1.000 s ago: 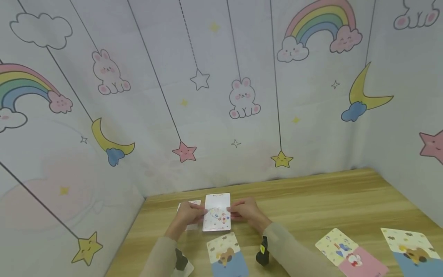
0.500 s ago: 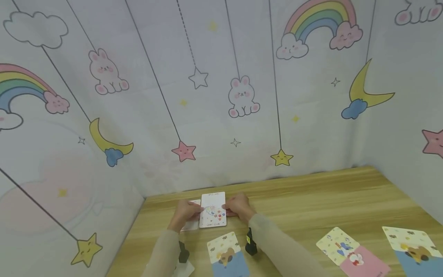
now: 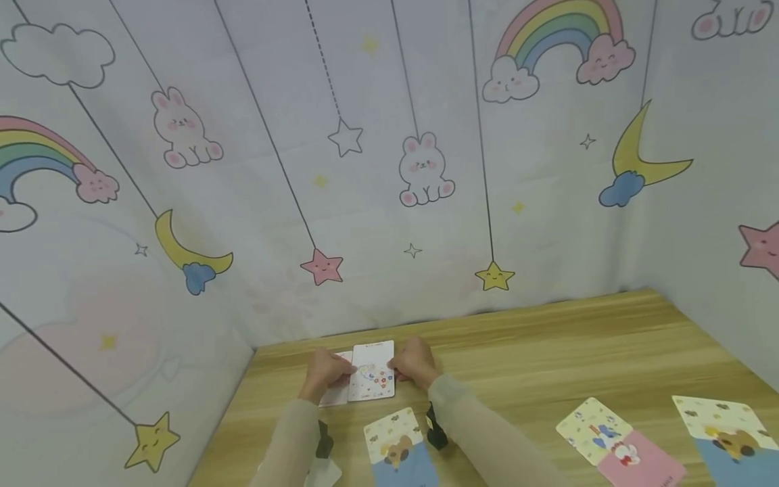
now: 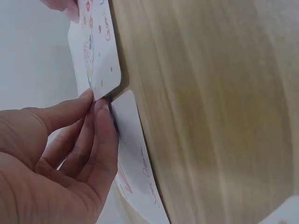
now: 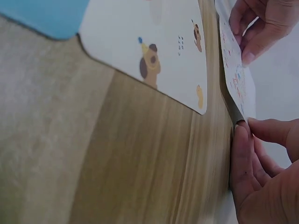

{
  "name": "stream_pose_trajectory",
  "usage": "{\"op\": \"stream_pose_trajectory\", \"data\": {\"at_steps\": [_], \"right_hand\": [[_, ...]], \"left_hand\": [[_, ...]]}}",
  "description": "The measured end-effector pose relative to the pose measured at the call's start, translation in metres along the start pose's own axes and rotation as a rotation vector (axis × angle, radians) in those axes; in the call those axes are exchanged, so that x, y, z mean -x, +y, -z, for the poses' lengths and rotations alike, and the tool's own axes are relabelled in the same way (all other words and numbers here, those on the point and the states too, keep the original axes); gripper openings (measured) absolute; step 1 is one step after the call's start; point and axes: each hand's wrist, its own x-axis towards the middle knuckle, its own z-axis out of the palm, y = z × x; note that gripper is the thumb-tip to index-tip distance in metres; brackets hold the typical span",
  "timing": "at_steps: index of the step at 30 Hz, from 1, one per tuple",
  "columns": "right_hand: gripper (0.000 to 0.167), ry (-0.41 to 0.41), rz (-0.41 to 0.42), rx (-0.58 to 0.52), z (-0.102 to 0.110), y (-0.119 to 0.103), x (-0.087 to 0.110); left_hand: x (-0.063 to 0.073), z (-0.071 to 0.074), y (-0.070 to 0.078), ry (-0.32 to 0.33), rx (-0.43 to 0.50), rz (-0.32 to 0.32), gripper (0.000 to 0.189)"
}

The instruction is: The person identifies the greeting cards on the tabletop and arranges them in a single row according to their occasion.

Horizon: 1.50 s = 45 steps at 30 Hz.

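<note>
A white card (image 3: pixel 373 372) printed with small flowers is held between both hands near the back of the table. My left hand (image 3: pixel 326 373) pinches its left edge between thumb and fingers, as the left wrist view shows up close. At the opposite edge, my right hand (image 3: pixel 416 363) pinches it the same way. In the right wrist view this card (image 5: pixel 233 70) is lifted slightly off the wood at the near edge. Directly beside it, partly covered by my left hand, lies another pale card with reddish lettering (image 4: pixel 140 163).
A cream and blue card with a dog (image 3: pixel 402 450) lies in front of the hands. To the right are a yellow and pink card (image 3: pixel 621 443) and another dog card (image 3: pixel 727 439). A white card's corner (image 3: pixel 326 472) shows below my left sleeve. A printed curtain (image 3: pixel 365 297) backs the wooden table.
Both hands have moved the flowered card a little to the left, up against the pale card, and it sits lower now. The other cards have stayed where they were.
</note>
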Motion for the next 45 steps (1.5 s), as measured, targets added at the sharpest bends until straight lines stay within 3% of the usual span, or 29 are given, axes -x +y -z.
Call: {"op": "stream_pose_trajectory", "data": {"at_steps": [3, 8, 11, 25, 36, 39, 41, 45], "right_hand": [[0.011, 0.026, 0.002, 0.062, -0.002, -0.002, -0.001], [0.026, 0.078, 0.014, 0.198, -0.008, -0.005, -0.002], [0.028, 0.109, 0.033, 0.244, -0.009, -0.007, 0.0], [0.03, 0.157, 0.01, 0.308, -0.01, -0.005, 0.0], [0.044, 0.185, 0.054, 0.245, -0.012, 0.002, -0.005], [0.046, 0.192, 0.069, 0.224, -0.011, 0.0, -0.003], [0.046, 0.182, 0.077, 0.222, -0.01, -0.002, 0.0], [0.04, 0.104, 0.104, 0.244, -0.011, -0.009, 0.007]], "left_hand": [[0.001, -0.001, 0.003, 0.03, -0.078, 0.002, 0.014], [0.005, -0.002, 0.013, 0.084, -0.331, -0.046, 0.021], [0.008, -0.005, 0.019, 0.103, -0.425, -0.052, 0.023], [0.013, -0.01, 0.02, 0.114, -0.422, -0.07, 0.018], [0.013, -0.01, 0.021, 0.102, -0.377, -0.07, 0.017], [0.013, -0.008, 0.019, 0.094, -0.353, -0.115, 0.015], [0.014, -0.006, 0.017, 0.091, -0.341, -0.177, 0.015], [0.019, 0.003, 0.009, 0.067, -0.345, -0.28, 0.018]]}}
